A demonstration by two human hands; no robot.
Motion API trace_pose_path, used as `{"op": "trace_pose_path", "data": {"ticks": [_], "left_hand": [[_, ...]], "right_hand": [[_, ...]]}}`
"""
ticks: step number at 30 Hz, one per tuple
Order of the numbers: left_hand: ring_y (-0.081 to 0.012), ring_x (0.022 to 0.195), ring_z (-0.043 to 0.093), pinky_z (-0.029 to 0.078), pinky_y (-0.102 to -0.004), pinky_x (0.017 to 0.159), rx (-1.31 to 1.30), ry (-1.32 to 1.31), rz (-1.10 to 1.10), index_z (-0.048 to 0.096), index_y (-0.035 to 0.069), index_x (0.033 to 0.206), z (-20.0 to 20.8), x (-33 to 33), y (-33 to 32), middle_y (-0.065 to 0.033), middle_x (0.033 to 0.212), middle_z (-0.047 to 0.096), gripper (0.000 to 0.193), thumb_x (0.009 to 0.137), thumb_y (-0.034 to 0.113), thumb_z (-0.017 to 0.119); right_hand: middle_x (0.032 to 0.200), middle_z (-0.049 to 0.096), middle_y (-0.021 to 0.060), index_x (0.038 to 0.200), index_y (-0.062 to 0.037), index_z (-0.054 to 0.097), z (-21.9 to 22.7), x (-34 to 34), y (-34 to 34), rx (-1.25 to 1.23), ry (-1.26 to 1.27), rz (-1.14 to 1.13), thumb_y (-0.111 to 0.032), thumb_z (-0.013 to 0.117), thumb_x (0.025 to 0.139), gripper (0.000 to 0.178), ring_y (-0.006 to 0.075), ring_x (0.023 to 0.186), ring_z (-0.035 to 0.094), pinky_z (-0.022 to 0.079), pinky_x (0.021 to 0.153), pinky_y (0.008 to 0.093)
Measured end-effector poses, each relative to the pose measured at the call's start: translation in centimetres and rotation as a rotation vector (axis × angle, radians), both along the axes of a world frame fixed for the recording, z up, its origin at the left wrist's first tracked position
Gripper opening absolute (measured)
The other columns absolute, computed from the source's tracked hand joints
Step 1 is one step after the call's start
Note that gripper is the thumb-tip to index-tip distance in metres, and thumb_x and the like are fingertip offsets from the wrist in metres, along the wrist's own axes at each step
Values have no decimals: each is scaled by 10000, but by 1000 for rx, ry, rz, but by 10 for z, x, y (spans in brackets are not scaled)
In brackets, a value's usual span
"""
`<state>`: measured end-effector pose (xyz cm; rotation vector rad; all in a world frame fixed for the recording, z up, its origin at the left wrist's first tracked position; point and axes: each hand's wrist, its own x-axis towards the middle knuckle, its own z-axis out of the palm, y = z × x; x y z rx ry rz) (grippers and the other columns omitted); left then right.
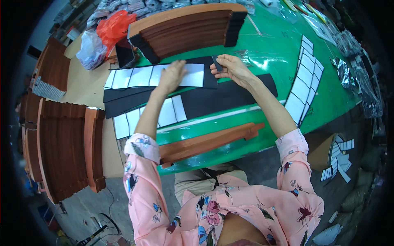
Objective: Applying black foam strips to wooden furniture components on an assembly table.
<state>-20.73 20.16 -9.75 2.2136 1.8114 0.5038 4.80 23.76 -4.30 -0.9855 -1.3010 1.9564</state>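
Observation:
My right hand (234, 69) pinches a small dark flat piece (217, 64) between thumb and fingers, above the black sheets. To its left, my left hand (173, 77) is over a strip of white backing paper (139, 77) divided by dark lines. Motion smears its fingers, so their hold cannot be made out. Below lie long black sheets (230, 95), overlapping one another. A second white lined strip (172, 110) lies nearer me, partly hidden by my left forearm.
A curved brown wooden piece (184, 35) stands behind my hands; a slim wooden piece (205, 143) lies along the near edge. More white lined strips (303, 78) lie right on the green table (262, 49). Wooden pieces (61, 147) are stacked left. Plastic bags (92, 49) sit far left.

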Motion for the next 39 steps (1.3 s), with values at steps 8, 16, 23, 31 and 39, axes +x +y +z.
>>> {"op": "trace_pose_path", "data": {"ticks": [8, 16, 23, 31, 39], "left_hand": [[-264, 1006, 590, 454, -344, 871, -21, -373, -162, 608, 11, 1113, 98, 87, -101, -141, 1079, 610, 268, 869, 118, 583], [-253, 930, 587, 452, -323, 818, -46, -587, -163, 618, -5, 1043, 84, 176, -207, -135, 984, 605, 270, 799, 101, 669], [-211, 896, 555, 359, -367, 779, 364, -184, 55, 660, 91, 959, 42, 205, -203, -34, 953, 603, 273, 704, 153, 738], [-187, 898, 559, 324, -377, 785, 208, -239, 129, 685, 113, 883, 28, 229, -183, 2, 933, 613, 243, 679, 221, 759], [-172, 880, 572, 303, -368, 788, 148, -271, 156, 696, 123, 833, 29, 231, -181, 13, 916, 642, 188, 687, 227, 753]], "right_hand": [[940, 616, 70, 1072, -7, 573, 20, 94, -94, -43, 121, 69, -148, 583, 908, 216, 144, 823, 621, 551, 768, 306], [984, 634, 73, 1102, 40, 589, 20, 167, -174, 127, -52, 50, -42, 634, 841, 277, 123, 903, 613, 498, 831, 245], [977, 640, 56, 1021, -14, 648, -5, 189, -177, 551, -342, -102, -55, 693, 782, 247, 146, 945, 592, 474, 818, 273], [903, 627, 66, 933, -52, 685, -12, 160, -161, 1035, -617, -11, -92, 728, 715, 226, 218, 902, 572, 466, 752, 318], [852, 622, 43, 895, -71, 700, -17, 154, -154, 1197, -617, -9, -159, 744, 677, 240, 216, 817, 556, 461, 711, 323]]}}
